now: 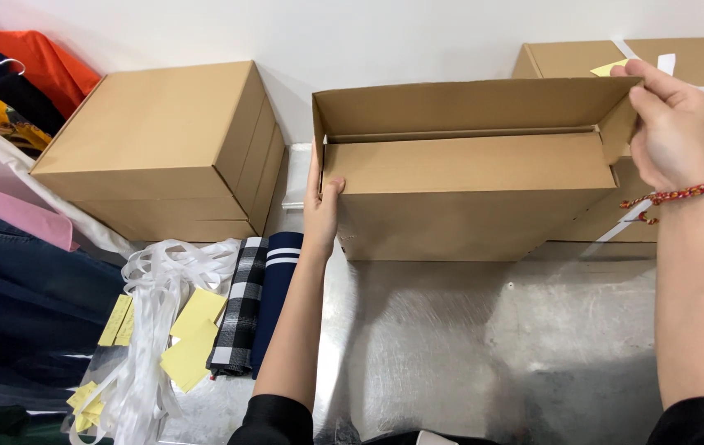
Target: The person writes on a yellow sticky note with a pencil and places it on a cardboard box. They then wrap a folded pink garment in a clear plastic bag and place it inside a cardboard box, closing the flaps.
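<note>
Brushed metal tabletop [484, 346], scuffed and shiny, set against a plain white wall [352, 33] at 12 o'clock. Open cardboard box [467, 194] stands at centre, toward 12 o'clock, lying on its side with top flap raised. Closed cardboard box [162, 148] at 10 o'clock, another taped box [698, 62] at 2 o'clock behind the open one. Pile of clothes [14, 206] along 9 o'clock: orange, pink, denim, white. At 7 o'clock a tangle of white ribbon [162, 272], yellow paper slips [191, 334], a folded checked cloth [240, 305] and a navy striped cloth [278, 280] just beside it.

Left hand [320, 210]: forearm runs up from 6 o'clock, palm flat against the open box's left edge, fingers pressed on the side flap, thumb on the front panel. Holding the box, not wrapped round it.

Right hand [669, 124]: forearm comes up at 4 o'clock, red beaded bracelet [681, 195] on wrist. Fingers pinch the right end of the raised top flap, narrow grip, back of hand toward camera.
</note>
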